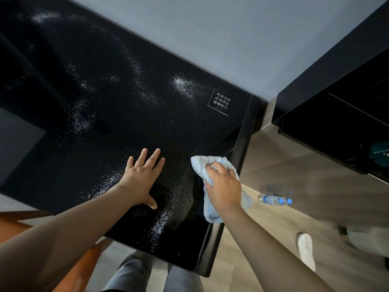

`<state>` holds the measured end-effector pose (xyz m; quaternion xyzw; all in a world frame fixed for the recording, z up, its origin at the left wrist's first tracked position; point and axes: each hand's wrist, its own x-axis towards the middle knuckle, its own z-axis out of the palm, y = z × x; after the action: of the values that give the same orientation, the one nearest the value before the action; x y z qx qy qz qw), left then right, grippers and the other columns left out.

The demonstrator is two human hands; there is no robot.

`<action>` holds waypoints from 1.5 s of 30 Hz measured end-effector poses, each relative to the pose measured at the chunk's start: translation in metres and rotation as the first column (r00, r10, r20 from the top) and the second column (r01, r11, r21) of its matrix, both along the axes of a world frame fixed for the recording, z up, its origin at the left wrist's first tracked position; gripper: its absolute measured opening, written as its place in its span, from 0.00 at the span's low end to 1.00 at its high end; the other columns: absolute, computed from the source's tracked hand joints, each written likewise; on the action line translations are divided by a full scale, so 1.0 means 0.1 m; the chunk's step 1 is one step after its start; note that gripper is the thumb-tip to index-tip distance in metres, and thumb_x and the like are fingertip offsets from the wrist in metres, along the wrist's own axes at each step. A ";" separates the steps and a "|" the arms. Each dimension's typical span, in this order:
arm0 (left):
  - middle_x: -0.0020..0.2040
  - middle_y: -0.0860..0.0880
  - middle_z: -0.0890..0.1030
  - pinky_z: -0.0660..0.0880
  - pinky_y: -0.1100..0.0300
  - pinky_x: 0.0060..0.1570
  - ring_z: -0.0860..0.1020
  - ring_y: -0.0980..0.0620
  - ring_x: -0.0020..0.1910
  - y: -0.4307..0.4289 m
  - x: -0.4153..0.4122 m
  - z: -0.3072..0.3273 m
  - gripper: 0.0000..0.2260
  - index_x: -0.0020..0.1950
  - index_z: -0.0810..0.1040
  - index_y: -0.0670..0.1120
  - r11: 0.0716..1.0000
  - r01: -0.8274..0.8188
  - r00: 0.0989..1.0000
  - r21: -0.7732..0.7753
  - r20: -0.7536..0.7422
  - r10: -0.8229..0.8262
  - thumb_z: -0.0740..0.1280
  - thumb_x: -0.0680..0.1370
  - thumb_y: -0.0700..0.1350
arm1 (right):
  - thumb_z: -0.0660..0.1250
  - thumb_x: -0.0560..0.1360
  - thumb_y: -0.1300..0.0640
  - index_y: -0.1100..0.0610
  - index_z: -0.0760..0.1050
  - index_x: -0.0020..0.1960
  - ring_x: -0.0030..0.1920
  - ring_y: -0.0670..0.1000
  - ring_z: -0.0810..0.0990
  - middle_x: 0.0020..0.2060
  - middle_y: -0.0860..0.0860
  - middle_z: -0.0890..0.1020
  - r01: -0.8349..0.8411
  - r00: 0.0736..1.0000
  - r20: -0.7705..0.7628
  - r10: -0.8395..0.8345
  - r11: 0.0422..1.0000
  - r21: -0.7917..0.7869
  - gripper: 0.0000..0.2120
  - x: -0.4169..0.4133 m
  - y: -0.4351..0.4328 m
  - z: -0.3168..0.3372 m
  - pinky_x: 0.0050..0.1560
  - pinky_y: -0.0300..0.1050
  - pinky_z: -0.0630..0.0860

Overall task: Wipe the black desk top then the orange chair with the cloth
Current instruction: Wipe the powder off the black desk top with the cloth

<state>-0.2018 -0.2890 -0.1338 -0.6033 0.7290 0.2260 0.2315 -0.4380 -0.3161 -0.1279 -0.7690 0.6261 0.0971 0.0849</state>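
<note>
The black glossy desk top fills the left and middle of the view, speckled with white dust in several patches. My right hand grips a light blue cloth near the desk's right edge, and part of the cloth hangs down below my wrist. My left hand lies flat on the desk with its fingers spread, just left of the cloth. The orange chair shows at the lower left, partly hidden behind my left forearm.
A white printed label sits near the desk's far right corner. A plastic water bottle lies on the wooden floor to the right. A white slipper lies nearer. A dark cabinet stands at the right.
</note>
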 end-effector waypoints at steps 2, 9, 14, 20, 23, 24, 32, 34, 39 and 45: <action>0.76 0.46 0.31 0.48 0.37 0.73 0.36 0.38 0.76 0.00 -0.01 0.01 0.63 0.77 0.36 0.48 1.000 0.000 1.000 0.001 -0.001 0.000 0.73 0.60 0.69 | 0.65 0.77 0.51 0.46 0.69 0.69 0.55 0.50 0.71 0.64 0.42 0.71 0.014 1.000 0.003 -0.014 1.000 -0.006 0.21 0.02 0.06 0.00 0.45 0.40 0.71; 0.76 0.47 0.30 0.48 0.37 0.73 0.36 0.38 0.76 0.00 -0.01 0.02 0.63 0.78 0.36 0.48 1.000 -0.020 1.000 0.010 -0.019 0.020 0.74 0.60 0.68 | 0.66 0.76 0.49 0.46 0.69 0.69 0.55 0.50 0.71 0.64 0.42 0.71 0.020 1.000 0.002 -0.020 1.000 -0.011 0.22 0.05 0.22 0.01 0.44 0.40 0.70; 0.76 0.48 0.32 0.48 0.37 0.73 0.37 0.39 0.76 0.00 -0.02 0.03 0.63 0.78 0.37 0.49 1.000 -0.030 0.999 0.003 -0.020 0.030 0.75 0.59 0.67 | 0.65 0.77 0.48 0.46 0.69 0.69 0.55 0.50 0.71 0.65 0.41 0.70 0.003 1.000 -0.006 -0.003 1.000 -0.012 0.21 0.05 0.30 0.00 0.46 0.41 0.72; 0.77 0.50 0.33 0.47 0.38 0.73 0.37 0.41 0.76 0.03 -0.02 0.01 0.63 0.78 0.38 0.51 0.998 -0.063 0.997 -0.016 -0.046 0.063 0.77 0.58 0.66 | 0.66 0.76 0.49 0.46 0.70 0.68 0.57 0.51 0.71 0.65 0.42 0.70 -0.005 1.000 0.020 0.006 1.000 -0.021 0.21 0.04 0.38 -0.06 0.43 0.42 0.71; 0.77 0.50 0.34 0.48 0.38 0.73 0.38 0.41 0.76 0.03 -0.01 -0.01 0.63 0.78 0.39 0.51 0.997 -0.072 0.996 -0.026 -0.057 0.071 0.77 0.57 0.65 | 0.67 0.76 0.49 0.47 0.70 0.68 0.57 0.51 0.71 0.65 0.42 0.71 -0.031 0.999 0.029 0.032 0.998 -0.049 0.21 0.02 0.43 -0.10 0.43 0.41 0.72; 0.77 0.50 0.34 0.48 0.38 0.73 0.38 0.41 0.76 0.03 -0.01 -0.01 0.63 0.78 0.39 0.52 0.997 -0.075 0.995 -0.027 -0.061 0.073 0.77 0.57 0.65 | 0.67 0.76 0.49 0.47 0.70 0.68 0.57 0.51 0.71 0.65 0.42 0.71 -0.042 0.999 0.026 0.043 0.997 -0.060 0.21 0.01 0.45 -0.11 0.44 0.41 0.72; 0.78 0.51 0.35 0.47 0.37 0.73 0.37 0.43 0.76 0.03 -0.01 0.02 0.63 0.78 0.39 0.53 0.995 -0.094 0.993 -0.026 -0.078 0.091 0.78 0.57 0.64 | 0.66 0.76 0.49 0.46 0.68 0.69 0.57 0.51 0.71 0.66 0.42 0.70 -0.070 0.996 0.044 0.073 0.995 -0.067 0.22 0.01 0.62 -0.13 0.47 0.42 0.72; 0.78 0.51 0.35 0.47 0.37 0.73 0.36 0.43 0.76 0.03 0.00 0.02 0.63 0.78 0.40 0.53 0.995 -0.098 0.992 -0.024 -0.085 0.096 0.78 0.57 0.63 | 0.65 0.77 0.49 0.46 0.68 0.70 0.57 0.51 0.71 0.66 0.42 0.70 -0.067 0.996 0.045 0.071 0.995 -0.069 0.22 0.01 0.65 -0.13 0.47 0.42 0.72; 0.77 0.51 0.34 0.45 0.37 0.73 0.36 0.43 0.76 0.04 0.00 0.02 0.63 0.78 0.39 0.53 0.995 -0.099 0.991 -0.012 -0.095 0.097 0.79 0.58 0.63 | 0.65 0.77 0.49 0.46 0.68 0.70 0.58 0.51 0.70 0.67 0.43 0.70 -0.068 0.996 0.058 0.073 0.995 -0.076 0.22 0.03 0.73 -0.12 0.50 0.42 0.72; 0.78 0.49 0.36 0.50 0.38 0.73 0.39 0.42 0.77 0.11 -0.06 0.11 0.60 0.78 0.40 0.49 0.995 -0.093 0.995 -0.020 -0.030 0.092 0.77 0.61 0.63 | 0.66 0.77 0.49 0.46 0.67 0.69 0.59 0.52 0.70 0.66 0.42 0.69 -0.048 0.998 0.044 0.050 0.997 -0.053 0.22 0.08 0.89 -0.09 0.50 0.42 0.72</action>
<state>-0.2080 -0.2784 -0.1230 -0.6355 0.7058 0.2375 0.2037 -0.4305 -0.2266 -0.1368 -0.7880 0.6074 0.0651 0.0766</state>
